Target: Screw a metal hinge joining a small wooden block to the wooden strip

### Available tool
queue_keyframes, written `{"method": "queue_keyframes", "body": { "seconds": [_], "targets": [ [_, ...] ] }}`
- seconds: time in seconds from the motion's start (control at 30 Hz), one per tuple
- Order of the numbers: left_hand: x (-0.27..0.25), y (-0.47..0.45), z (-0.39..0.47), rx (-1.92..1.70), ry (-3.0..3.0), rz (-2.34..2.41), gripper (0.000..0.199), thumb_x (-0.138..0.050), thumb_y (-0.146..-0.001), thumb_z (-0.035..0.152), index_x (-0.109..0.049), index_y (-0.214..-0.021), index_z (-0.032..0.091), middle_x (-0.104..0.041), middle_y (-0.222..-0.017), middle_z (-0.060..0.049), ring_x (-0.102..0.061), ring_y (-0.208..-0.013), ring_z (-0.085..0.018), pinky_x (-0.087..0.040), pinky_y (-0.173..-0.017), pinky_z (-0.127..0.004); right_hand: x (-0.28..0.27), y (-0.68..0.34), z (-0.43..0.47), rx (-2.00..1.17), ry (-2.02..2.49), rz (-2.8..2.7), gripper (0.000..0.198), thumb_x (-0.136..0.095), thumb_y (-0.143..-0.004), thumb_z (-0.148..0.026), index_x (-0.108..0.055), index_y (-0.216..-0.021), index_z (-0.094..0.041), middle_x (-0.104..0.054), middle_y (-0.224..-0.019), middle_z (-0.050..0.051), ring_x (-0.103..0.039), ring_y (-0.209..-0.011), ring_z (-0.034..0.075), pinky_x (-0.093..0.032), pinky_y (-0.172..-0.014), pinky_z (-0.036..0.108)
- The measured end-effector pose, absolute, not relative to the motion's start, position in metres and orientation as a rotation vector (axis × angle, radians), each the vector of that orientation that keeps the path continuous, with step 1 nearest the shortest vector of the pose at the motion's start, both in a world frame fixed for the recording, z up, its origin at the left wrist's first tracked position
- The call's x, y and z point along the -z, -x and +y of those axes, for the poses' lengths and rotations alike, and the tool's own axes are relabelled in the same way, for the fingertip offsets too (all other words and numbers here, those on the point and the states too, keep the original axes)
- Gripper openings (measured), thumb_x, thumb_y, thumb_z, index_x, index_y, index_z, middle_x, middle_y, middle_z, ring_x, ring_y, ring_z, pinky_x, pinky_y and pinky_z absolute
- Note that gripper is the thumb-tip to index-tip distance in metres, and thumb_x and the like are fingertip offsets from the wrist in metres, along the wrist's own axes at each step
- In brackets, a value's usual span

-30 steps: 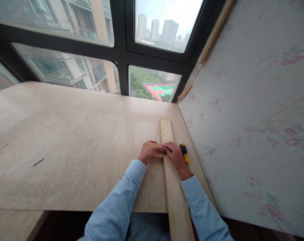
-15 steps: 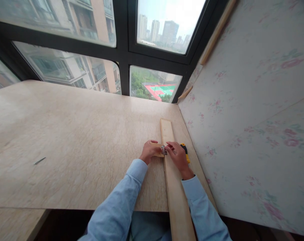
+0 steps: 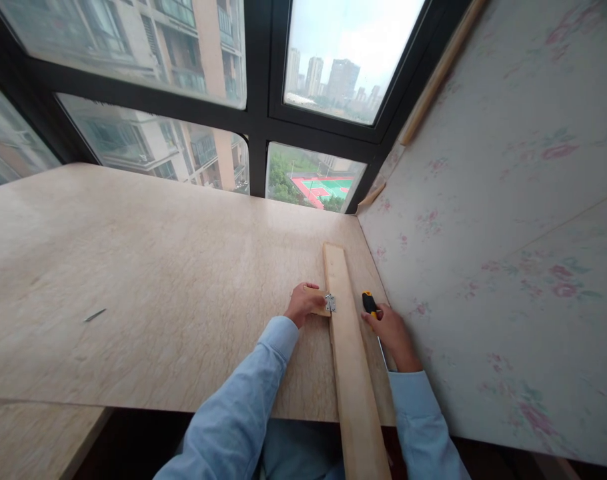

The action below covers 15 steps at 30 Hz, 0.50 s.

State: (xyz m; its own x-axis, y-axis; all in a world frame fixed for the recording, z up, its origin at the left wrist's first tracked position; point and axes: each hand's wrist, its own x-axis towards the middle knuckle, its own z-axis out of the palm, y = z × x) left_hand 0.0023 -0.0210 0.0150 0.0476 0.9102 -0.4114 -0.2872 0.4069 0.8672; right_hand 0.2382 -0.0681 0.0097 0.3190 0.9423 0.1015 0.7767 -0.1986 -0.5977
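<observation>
Hinge on plank, screwdriver right

My left hand hides much of a small wooden block; my right hand covers part of a screwdriver.
The bottom edge crops the long board and my sleeves; the metal hinge's finer details and the slim object at far left are too small to make out.

One camera sits on the person's head. It looks forward and down, past the blue sleeves, at the long board on the worktop. The board is near, the window is farther off, and the wall is at the right.
</observation>
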Motion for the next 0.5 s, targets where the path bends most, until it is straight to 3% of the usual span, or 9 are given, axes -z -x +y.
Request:
{"method": "queue_keyframes", "body": {
  "seconds": [0.07,0.17,0.3,0.5],
  "targets": [
    [-0.016,-0.002,-0.022,-1.038,-0.674,1.183,0.046,-0.078,-0.041,0.003,-0.057,-0.081,0.015,-0.060,-0.066,-0.001,-0.057,-0.057,-0.014,-0.045,-0.053,-0.025,-0.009,-0.240,-0.068,-0.576,1.930,-1.372,0.017,-0.074,-0.062,-0.034,-0.068,-0.069,-0.020,-0.062,-0.061,0.001,-0.055,-0.054,0.017,-0.036,-0.048,0.025],
    [-0.018,-0.002,-0.023,-1.044,-0.672,1.191,0.046,-0.078,-0.041,0.003,-0.057,-0.080,0.015,-0.061,-0.068,-0.002,-0.057,-0.058,-0.015,-0.045,-0.054,-0.027,-0.013,-0.240,-0.066,-0.772,1.763,-1.215,0.030,-0.073,-0.063,-0.044,-0.069,-0.073,-0.017,-0.062,-0.059,0.001,-0.054,-0.050,0.015,-0.037,-0.044,0.024],
    [-0.019,-0.002,-0.022,-1.034,-0.678,1.193,0.044,-0.075,-0.042,0.002,-0.056,-0.080,0.015,-0.061,-0.067,-0.001,-0.058,-0.058,-0.015,-0.045,-0.052,-0.026,-0.025,-0.233,-0.057,-0.926,1.476,-1.030,0.045,-0.070,-0.068,-0.054,-0.067,-0.087,-0.013,-0.069,-0.077,0.007,-0.062,-0.060,0.016,-0.047,-0.048,0.026],
    [-0.018,-0.003,-0.021,-1.029,-0.695,1.226,0.044,-0.077,-0.042,0.005,-0.057,-0.081,0.015,-0.061,-0.066,0.000,-0.058,-0.057,-0.015,-0.045,-0.052,-0.025,-0.054,-0.200,-0.041,-0.680,1.029,-0.860,0.037,-0.073,-0.075,-0.042,-0.064,-0.100,-0.016,-0.071,-0.096,0.009,-0.069,-0.084,0.020,-0.058,-0.061,0.031]
  ]
}}
